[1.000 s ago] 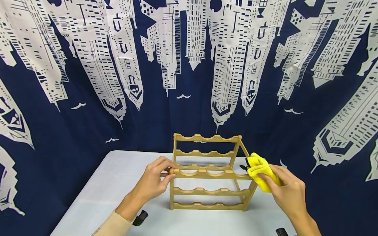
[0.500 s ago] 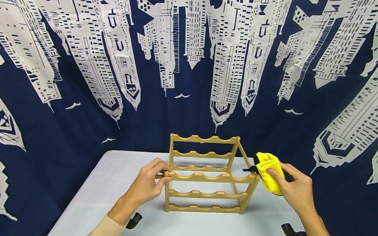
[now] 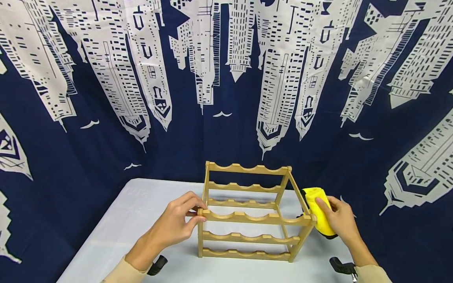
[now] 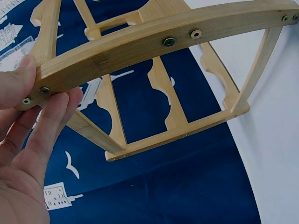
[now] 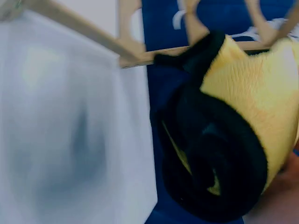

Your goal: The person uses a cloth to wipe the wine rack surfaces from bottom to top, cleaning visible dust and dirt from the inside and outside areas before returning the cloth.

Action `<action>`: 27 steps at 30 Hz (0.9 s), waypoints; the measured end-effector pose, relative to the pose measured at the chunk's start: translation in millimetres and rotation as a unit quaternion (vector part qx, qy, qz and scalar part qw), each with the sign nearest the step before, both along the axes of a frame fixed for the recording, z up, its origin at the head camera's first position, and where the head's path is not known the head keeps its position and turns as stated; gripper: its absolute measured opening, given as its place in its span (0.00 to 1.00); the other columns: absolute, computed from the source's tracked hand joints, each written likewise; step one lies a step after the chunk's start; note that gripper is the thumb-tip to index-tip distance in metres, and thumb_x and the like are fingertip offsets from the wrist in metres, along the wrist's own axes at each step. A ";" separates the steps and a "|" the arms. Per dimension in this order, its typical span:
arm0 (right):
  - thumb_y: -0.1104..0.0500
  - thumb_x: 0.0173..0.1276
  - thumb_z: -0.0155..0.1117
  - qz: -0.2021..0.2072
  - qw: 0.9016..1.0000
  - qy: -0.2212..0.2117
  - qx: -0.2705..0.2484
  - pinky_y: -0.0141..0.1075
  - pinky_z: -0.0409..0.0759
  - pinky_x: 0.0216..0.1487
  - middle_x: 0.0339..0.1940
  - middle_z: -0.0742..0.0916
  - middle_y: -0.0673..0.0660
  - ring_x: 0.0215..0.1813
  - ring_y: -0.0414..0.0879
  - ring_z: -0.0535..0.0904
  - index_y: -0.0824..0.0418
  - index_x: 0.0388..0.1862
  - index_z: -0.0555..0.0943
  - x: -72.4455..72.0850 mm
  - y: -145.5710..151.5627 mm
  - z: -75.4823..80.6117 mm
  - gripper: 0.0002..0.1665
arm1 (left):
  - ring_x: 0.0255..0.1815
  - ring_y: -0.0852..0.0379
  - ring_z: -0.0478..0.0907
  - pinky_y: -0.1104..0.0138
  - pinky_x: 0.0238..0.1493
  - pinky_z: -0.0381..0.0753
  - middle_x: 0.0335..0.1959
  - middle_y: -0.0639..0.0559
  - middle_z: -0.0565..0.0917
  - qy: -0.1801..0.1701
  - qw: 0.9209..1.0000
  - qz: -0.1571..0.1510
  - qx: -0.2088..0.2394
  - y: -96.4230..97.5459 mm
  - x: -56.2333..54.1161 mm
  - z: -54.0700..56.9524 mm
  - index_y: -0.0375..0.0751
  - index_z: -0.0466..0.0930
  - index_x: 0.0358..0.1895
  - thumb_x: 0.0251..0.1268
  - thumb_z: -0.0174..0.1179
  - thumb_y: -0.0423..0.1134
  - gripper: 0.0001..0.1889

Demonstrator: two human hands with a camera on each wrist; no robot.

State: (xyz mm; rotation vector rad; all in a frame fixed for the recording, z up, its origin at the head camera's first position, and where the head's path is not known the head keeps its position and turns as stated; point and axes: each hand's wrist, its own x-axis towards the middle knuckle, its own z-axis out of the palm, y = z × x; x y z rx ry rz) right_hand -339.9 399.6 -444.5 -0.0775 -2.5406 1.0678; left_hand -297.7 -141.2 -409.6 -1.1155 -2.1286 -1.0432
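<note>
A wooden rack with scalloped rails stands upright on the white table. My left hand pinches its front left top corner between thumb and fingers. In the left wrist view, thumb and fingers grip the end of the curved side bar, where screw heads show. On the other side, my right hand holds a folded yellow cloth with black edging beside the rack's right top bar. The right wrist view shows the cloth bunched, its black border curled; whether it touches the bar I cannot tell.
The white table extends left of and in front of the rack. Behind it hangs a dark blue curtain printed with white buildings and birds. Black wrist-worn devices show near the left wrist and right wrist.
The right hand and cloth first moved right, away from the rack's front corner, then back along its right side. The left hand keeps its grip; the rack shifts slightly in view.
</note>
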 end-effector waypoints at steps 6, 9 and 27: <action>0.57 0.90 0.69 0.213 0.977 -0.010 0.031 0.28 0.84 0.38 0.38 0.90 0.52 0.37 0.35 0.81 0.63 0.56 0.90 -38.9 -37.3 -14.2 0.10 | 0.46 0.62 0.94 0.76 0.48 0.97 0.49 0.55 0.88 -0.014 1.000 -0.011 -0.004 -1.9 -2.9 0.5 0.43 0.87 0.49 0.65 0.83 0.22 0.18; 0.58 0.91 0.67 0.304 0.950 -0.038 0.055 0.30 0.89 0.48 0.42 0.92 0.52 0.43 0.39 0.87 0.62 0.55 0.90 -57.7 -65.4 -6.3 0.10 | 0.47 0.62 0.94 0.75 0.48 0.97 0.49 0.56 0.88 -0.020 1.000 -0.015 0.000 -4.1 -3.7 1.0 0.45 0.88 0.49 0.66 0.83 0.23 0.18; 0.62 0.84 0.75 0.489 0.859 -0.126 0.088 0.48 0.92 0.77 0.70 0.88 0.65 0.72 0.62 0.90 0.62 0.68 0.80 -136.0 -143.0 -26.4 0.20 | 0.47 0.60 0.95 0.74 0.48 0.98 0.51 0.56 0.89 -0.022 0.999 -0.033 0.022 -9.3 -11.5 -3.6 0.49 0.89 0.52 0.65 0.85 0.26 0.19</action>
